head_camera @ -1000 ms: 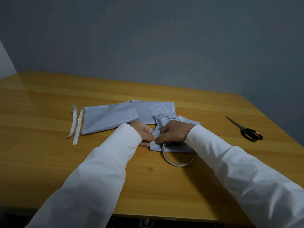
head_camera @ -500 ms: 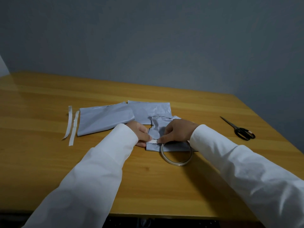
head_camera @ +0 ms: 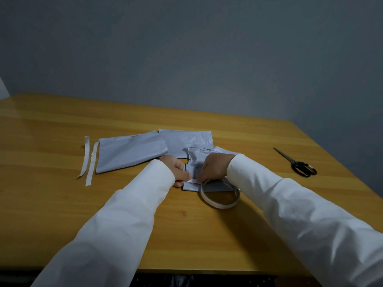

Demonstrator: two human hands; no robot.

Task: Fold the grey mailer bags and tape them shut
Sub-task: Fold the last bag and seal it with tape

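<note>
Setting: Wooden bench [head_camera: 62, 204] against a plain grey-blue wall, seen from head height, dim light.

Left hand [head_camera: 178, 169]: its grip pinches a small pale piece of tape [head_camera: 191, 181] at the near left edge of a folded mailer bag [head_camera: 195, 162]; white sleeve to the wrist.

Right hand [head_camera: 213, 168]: fingers curled down on the same piece of tape and on the bag; whether it pinches the tape or only presses it cannot be told.

Bag in work: lies under both grips, crumpled; its near edge shows just below them.

Tape roll [head_camera: 220, 193]: flat on the bench, touching the right wrist, overlapping the bag's near right corner.

Other bags: one folded bag [head_camera: 130, 154] beyond and to the left of the left grip, another [head_camera: 186, 141] just beyond both grips.

Strips [head_camera: 89, 160]: two pale strips farther left, well apart from the grips.

Scissors [head_camera: 298, 164]: far right of the right grip.

Risk: the fold may spring open if either grip lifts before the tape is pressed flat; the tape may wrinkle or stick to the fingers.
</note>
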